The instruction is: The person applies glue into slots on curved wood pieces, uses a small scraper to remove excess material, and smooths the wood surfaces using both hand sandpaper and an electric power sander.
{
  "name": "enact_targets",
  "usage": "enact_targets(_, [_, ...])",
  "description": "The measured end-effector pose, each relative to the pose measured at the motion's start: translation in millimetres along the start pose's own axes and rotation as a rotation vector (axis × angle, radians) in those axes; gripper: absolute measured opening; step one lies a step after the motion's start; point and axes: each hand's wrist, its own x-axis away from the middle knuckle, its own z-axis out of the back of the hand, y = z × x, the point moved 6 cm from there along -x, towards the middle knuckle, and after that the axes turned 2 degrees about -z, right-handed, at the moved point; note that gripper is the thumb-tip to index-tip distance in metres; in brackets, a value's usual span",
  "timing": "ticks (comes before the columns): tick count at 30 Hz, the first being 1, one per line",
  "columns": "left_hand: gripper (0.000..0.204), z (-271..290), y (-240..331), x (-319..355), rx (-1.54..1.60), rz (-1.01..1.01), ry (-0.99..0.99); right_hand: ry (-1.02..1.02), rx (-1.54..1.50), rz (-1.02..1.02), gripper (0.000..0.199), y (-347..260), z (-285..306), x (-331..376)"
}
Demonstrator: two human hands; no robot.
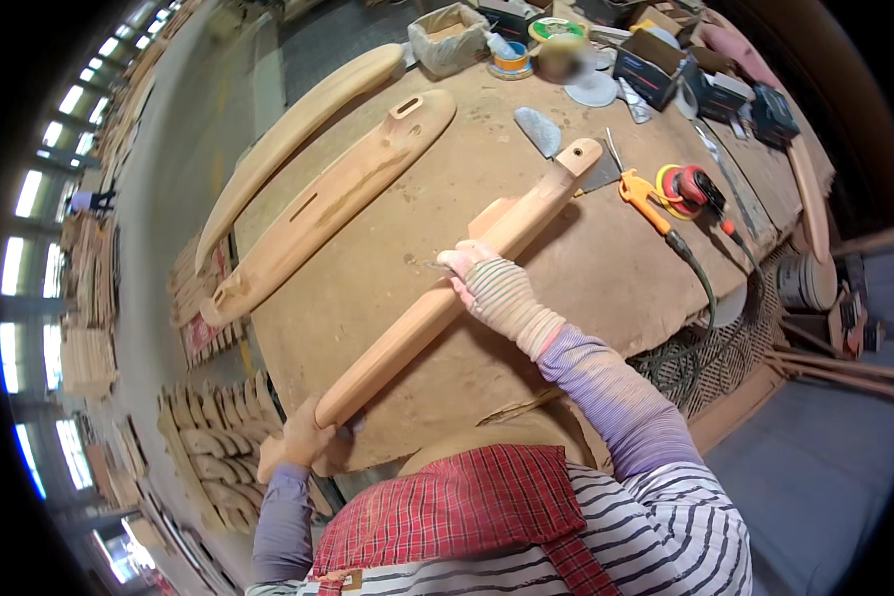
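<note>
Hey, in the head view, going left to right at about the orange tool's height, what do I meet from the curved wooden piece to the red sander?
Curved wooden piece, slotted wooden piece, held wooden bar, orange tool, red sander.

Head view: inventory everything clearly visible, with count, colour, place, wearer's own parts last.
Held piece: 1, light brown wood, across table
Curved wooden piece: 1, tan, table's left
Slotted wooden piece: 1, tan, beside it
Sander: 1, red and yellow, table's right
Nozzled tool: 1, orange, beside sander
Pad: 1, grey, far half
Lined box: 1, pale, far edge
Dark boxes: several, black, far right
Bucket: 1, white, right side
Curved parts: many, tan, lower left
Timber stacks: several, brown, far left
Windows: several, white, far left
Table: 1, brown, centre
Distant person: 1, colours unclear, left
Apron: 1, red plaid, bottom centre
Left hand: 1, bare, held piece's near end
Right hand: 1, striped-gloved, held piece's middle
</note>
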Motion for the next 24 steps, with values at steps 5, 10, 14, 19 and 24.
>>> enact_targets(5, [0.046,-7.5,69.7,-50.1,-0.074,0.07,-0.002,-0.092,-0.073,-0.063,0.027,14.9,1.2,3.3])
enact_targets(10, [0.044,-12.1,146.6,-96.4,-0.066,-0.017,0.05,-0.135,-0.11,-0.017,0.029,20.7,10.7,0.2])
enact_targets(14, [0.044,-10.1,160.2,-107.2,-0.076,-0.059,0.073,-0.273,-0.167,-0.061,0.034,29.2,1.7,-3.2])
enact_targets(19, [0.045,-10.4,160.8,-116.0,-0.104,0.004,0.005,-0.358,-0.234,-0.051,0.034,26.7,13.0,-10.3])
enact_targets(24, [0.046,-6.4,161.3,-119.0,-0.054,-0.026,-0.003,-0.288,-0.414,0.018,0.027,24.4,31.7,-12.3])
